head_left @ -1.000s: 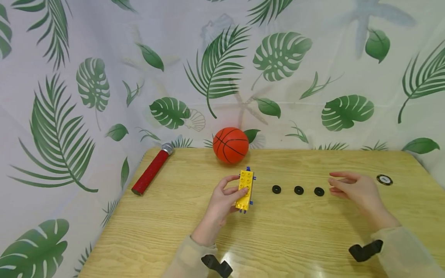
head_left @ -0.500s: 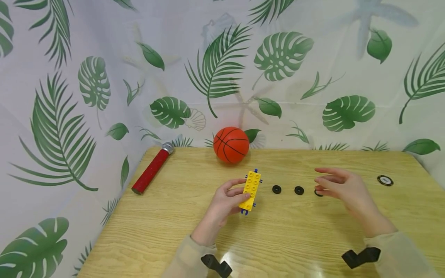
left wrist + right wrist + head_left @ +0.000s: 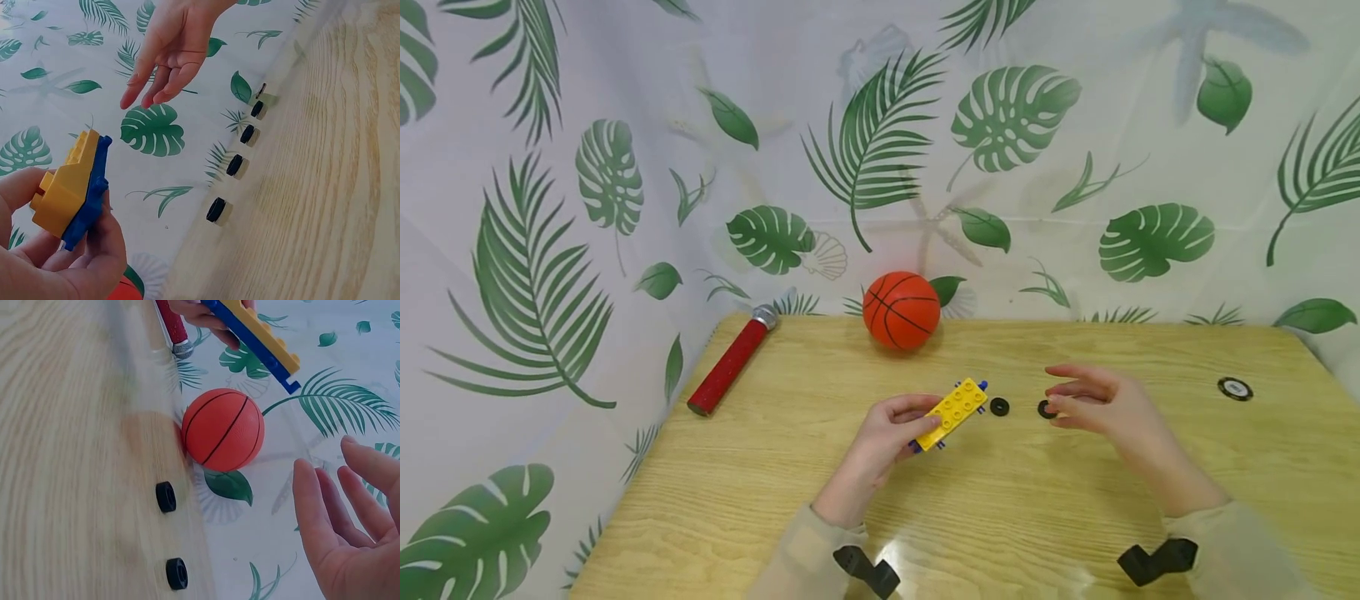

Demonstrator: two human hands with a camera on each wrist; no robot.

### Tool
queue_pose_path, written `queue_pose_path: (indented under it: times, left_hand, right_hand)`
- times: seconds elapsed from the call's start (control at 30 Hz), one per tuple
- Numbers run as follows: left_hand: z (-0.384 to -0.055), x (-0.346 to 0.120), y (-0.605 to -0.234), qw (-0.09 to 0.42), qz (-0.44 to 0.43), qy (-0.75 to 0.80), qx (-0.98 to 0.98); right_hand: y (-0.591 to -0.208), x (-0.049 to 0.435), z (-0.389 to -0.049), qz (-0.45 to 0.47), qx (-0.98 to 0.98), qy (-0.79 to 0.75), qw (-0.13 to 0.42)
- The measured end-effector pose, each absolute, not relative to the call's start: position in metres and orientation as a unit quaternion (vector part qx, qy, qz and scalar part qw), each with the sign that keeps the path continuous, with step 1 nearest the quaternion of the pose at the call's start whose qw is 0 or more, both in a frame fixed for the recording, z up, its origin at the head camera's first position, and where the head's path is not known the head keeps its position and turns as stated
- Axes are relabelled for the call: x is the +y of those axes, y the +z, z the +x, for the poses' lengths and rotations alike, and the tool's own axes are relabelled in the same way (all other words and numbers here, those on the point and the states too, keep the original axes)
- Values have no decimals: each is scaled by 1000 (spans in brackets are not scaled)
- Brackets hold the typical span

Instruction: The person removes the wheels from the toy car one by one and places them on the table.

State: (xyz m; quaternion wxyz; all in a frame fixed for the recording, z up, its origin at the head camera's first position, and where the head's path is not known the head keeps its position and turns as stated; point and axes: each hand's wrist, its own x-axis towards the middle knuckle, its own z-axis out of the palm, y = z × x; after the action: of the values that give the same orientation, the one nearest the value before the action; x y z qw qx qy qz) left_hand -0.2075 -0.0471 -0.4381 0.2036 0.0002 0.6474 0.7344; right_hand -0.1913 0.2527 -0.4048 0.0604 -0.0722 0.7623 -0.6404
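Note:
In the head view my left hand (image 3: 887,433) holds a toy brick car base (image 3: 957,412), with the thumb on its studded yellow top. Its blue underside (image 3: 87,212) shows in the left wrist view, where the fingers curl beneath it. My right hand (image 3: 1112,406) hovers over the table with fingers spread loosely and nothing in them. Below it a small black wheel (image 3: 1047,409) is partly covered by the fingertips. Another black wheel (image 3: 999,407) lies close to the car base. The left wrist view shows several such wheels (image 3: 235,165) in a row; the right hand hides some from the head view.
An orange basketball (image 3: 902,310) sits at the table's back edge. A red microphone (image 3: 730,367) lies at the left side. To the right of the right hand is a black-and-white round chip (image 3: 1236,388). A leaf-patterned cloth (image 3: 880,242) hangs behind the table.
My right hand has moved left above the row of wheels. My left hand has turned the car base clockwise, its far end now tilted toward the right.

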Motion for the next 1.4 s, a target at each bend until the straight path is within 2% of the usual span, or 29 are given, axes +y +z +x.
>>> queue_pose_path:
  times: [0.27,0.43,0.7,1.03,1.4]
  left_hand:
    - [-207,-45,-438,226,15,731,644]
    - [-207,-42,-437,238,20,726,645]
    - [-207,-39,-435,238,30,725,646]
    - [-208,-42,-434,237,40,724,647]
    - [-209,-53,-434,217,53,724,653]
  right_hand:
    - [-410,235,-189,-77,763,-635,97]
    - [-412,224,-188,-89,760,-636,99]
    - [-412,211,-187,-107,766,-626,100]
    - [-415,208,-188,-107,767,-619,129]
    - [-416,210,-180,-58,777,-611,138]
